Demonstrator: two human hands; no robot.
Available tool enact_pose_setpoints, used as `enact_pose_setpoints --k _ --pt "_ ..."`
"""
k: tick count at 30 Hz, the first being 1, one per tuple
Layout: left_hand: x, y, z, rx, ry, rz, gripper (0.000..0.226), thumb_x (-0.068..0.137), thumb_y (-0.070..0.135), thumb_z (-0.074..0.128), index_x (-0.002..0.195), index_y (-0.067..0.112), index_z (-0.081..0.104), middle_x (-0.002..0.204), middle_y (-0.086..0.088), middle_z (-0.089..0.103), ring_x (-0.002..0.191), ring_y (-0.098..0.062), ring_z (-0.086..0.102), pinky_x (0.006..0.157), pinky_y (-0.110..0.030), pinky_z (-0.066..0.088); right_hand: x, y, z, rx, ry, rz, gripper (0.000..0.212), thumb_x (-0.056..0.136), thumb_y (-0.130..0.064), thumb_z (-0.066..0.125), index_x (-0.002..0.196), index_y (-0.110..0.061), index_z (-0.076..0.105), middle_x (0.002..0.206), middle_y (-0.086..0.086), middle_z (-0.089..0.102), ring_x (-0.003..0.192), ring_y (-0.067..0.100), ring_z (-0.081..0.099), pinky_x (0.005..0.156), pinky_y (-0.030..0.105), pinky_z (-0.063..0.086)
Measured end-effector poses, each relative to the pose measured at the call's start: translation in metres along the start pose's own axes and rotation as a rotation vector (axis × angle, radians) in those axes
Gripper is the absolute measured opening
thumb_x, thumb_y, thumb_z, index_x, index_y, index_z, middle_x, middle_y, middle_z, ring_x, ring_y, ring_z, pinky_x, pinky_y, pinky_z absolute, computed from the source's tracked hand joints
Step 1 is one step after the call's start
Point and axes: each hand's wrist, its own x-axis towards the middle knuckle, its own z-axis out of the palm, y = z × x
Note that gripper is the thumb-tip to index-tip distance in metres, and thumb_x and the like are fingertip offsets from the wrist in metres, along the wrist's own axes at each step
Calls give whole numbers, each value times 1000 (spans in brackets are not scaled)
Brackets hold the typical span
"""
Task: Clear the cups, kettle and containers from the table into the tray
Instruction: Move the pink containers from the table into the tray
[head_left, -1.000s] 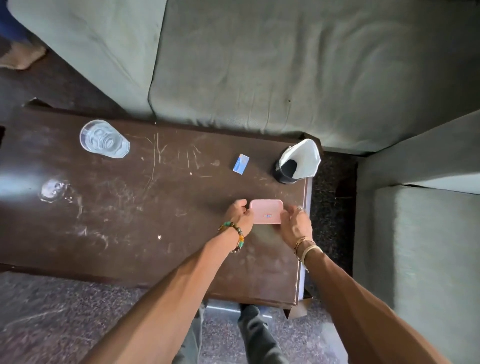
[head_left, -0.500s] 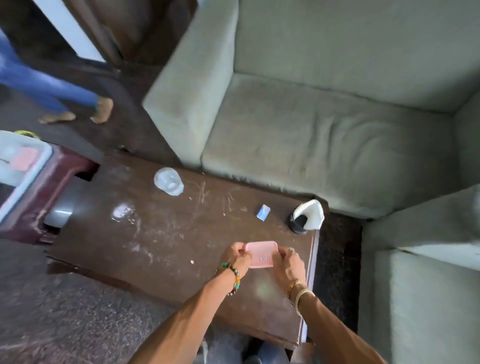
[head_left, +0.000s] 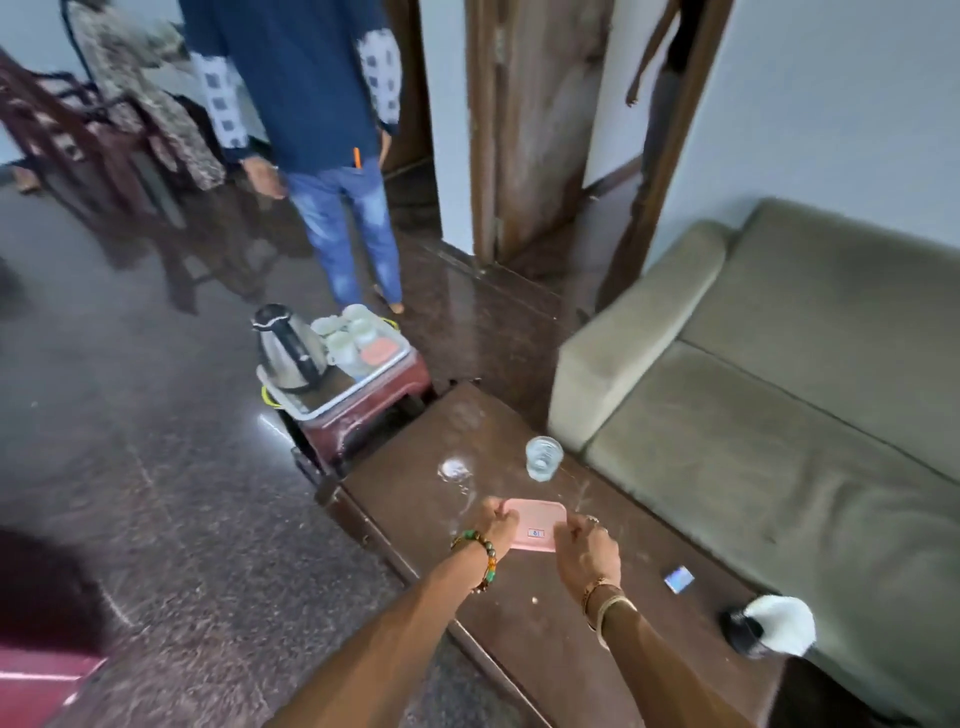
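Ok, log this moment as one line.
container: held by left hand, right hand | tray: holds kettle, cups | table: glass

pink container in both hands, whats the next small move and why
Probably carry the pink container toward the tray past the far end of the table. The left hand and right hand grip its short ends, and the tray, already holding the kettle and cups, shows bare room beside the kettle.

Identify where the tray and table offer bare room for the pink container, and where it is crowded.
In the tray, cups and an orange-lidded container crowd the far end; a bare strip seems free beside the kettle, by the near rim. On the table, bare wood lies between the glass and the far edge.
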Motion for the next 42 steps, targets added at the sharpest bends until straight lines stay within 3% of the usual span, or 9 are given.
enact_pose_setpoints --k 3,8,13,17,25,30,34,37,42 --pt "5 -20 -76 63 30 11 23 94 11 51 112 1 62 111 -15 67 88 -25 65 76 -30 57 -18 -52 49 -14 -31 -20 28 95 -22 48 110 -14 70 113 14 69 107 35 62 85 31 46" --pt "13 -45 -212 276 76 33 34 94 22 48 116 5 67 121 -13 67 111 -26 62 91 -29 50 -41 -145 127 -105 -123 -114 29 96 -23 46 111 -16 69 115 13 69 106 33 63 83 29 46" --pt "26 -49 -317 92 173 19 35 90 18 57 124 15 64 127 -7 65 116 -24 60 100 -29 47 -49 -237 178 -135 -126 -204 26 93 -20 48 104 -12 71 110 15 70 105 35 63 83 32 47" --pt "49 -59 -371 -61 219 -11 33 88 11 57 120 13 66 116 -14 68 104 -30 66 88 -42 57 -45 -296 211 -135 -131 -257 28 92 -21 49 108 -16 71 111 13 71 106 35 63 84 33 47" --pt "130 -84 -432 -40 212 -111 35 91 12 57 126 7 61 124 -16 64 112 -30 62 93 -41 55 -4 -348 286 -68 -211 -230 28 92 -23 52 112 -18 70 111 9 72 106 31 64 85 31 48" --pt "195 -61 -463 30 192 -109 30 92 17 52 113 1 66 117 -18 67 108 -29 62 88 -30 52 49 -394 309 -69 -220 -224 31 93 -21 50 116 -16 70 115 12 70 108 33 63 89 34 50" --pt "226 -42 -470 -50 184 -127 31 90 15 57 117 2 65 118 -21 66 110 -34 63 93 -43 55 83 -422 309 -51 -187 -188 30 93 -22 52 116 -18 70 118 11 69 111 33 61 91 32 47" --pt "257 -24 -480 -67 143 -128 36 90 15 59 125 10 61 126 -16 62 113 -32 62 95 -42 54 110 -444 312 -10 -155 -140 29 93 -24 52 116 -18 69 116 11 70 110 32 62 89 31 47" --pt "312 3 -486 206 -28 -15 36 91 16 54 126 9 61 132 -11 60 120 -27 57 100 -35 49 140 -461 317 39 -62 -8 31 89 -19 56 116 -17 70 119 9 69 112 32 61 91 30 45"
